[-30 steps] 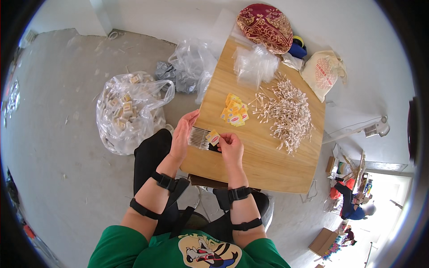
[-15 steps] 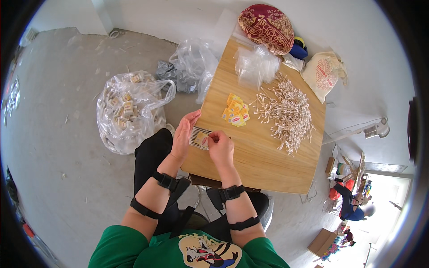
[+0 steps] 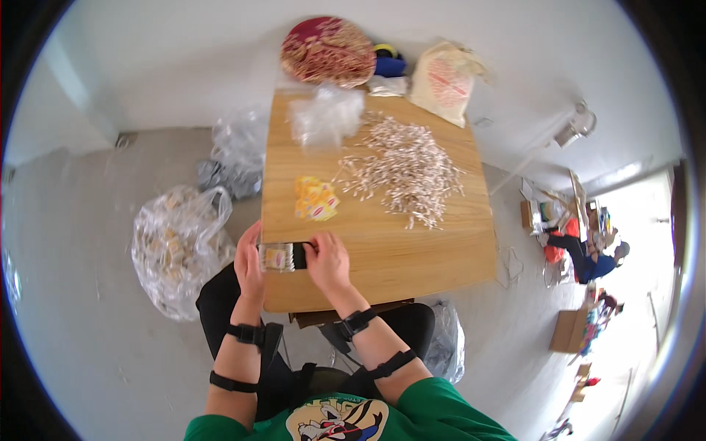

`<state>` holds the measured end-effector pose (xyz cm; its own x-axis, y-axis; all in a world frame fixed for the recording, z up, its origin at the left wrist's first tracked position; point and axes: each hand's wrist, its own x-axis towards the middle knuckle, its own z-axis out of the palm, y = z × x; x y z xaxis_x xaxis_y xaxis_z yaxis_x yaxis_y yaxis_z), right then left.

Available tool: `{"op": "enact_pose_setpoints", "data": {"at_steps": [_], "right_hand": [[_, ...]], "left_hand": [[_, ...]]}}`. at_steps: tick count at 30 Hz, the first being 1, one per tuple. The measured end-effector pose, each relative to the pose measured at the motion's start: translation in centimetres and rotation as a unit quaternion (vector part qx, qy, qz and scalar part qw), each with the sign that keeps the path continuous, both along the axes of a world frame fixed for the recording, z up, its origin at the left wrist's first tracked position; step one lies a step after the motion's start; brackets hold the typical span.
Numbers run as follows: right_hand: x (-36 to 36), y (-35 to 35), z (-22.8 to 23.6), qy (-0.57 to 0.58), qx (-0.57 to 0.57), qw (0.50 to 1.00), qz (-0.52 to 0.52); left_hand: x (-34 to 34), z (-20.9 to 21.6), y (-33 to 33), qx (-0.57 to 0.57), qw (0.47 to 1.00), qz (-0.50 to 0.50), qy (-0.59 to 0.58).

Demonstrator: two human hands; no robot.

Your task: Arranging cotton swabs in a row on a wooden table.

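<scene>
Left hand [image 3: 250,263] and right hand [image 3: 328,259] both clenched on a small packet [image 3: 279,257] (near bench [image 3: 412,250] edge), stick pile [image 3: 404,170] beyond

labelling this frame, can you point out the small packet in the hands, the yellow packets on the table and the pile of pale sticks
small packet [image 3: 276,257], head view, on its clear front face
yellow packets [image 3: 316,198], head view, middle of the little heap
pile of pale sticks [image 3: 404,169], head view, dense centre of the pile
</scene>
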<state>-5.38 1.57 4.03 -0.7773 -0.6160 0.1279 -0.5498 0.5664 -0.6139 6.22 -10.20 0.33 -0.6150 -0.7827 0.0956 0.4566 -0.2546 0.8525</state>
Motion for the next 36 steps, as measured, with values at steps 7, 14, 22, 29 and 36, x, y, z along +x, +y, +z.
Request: {"op": "enact_pose_setpoints", "data": {"at_steps": [7, 14, 22, 29, 36], "right_hand": [[-12.6, 15.8, -1.1, 0.134, 0.065, 0.964, -0.220], [-16.9, 19.3, -2.1, 0.058, 0.149, 0.969, -0.190], [-8.7, 13.3, -3.0, 0.144, 0.051, 0.986, -0.070], [-4.6, 12.7, -2.4, 0.080, -0.107, 0.990, -0.044], [-3.5, 14.8, -1.9, 0.070, -0.052, 0.996, -0.013]], "left_hand": [[-2.1, 0.6, 6.2, -0.507, 0.829, -0.095, -0.218], [-5.8, -0.2, 11.1, -0.601, 0.718, -0.090, -0.339], [-5.7, 0.3, 11.2, -0.571, 0.707, -0.086, -0.409], [-6.7, 0.4, 11.2, -0.545, 0.714, -0.054, -0.437], [-6.3, 0.0, 11.2, -0.560, 0.712, -0.042, -0.422]]}}
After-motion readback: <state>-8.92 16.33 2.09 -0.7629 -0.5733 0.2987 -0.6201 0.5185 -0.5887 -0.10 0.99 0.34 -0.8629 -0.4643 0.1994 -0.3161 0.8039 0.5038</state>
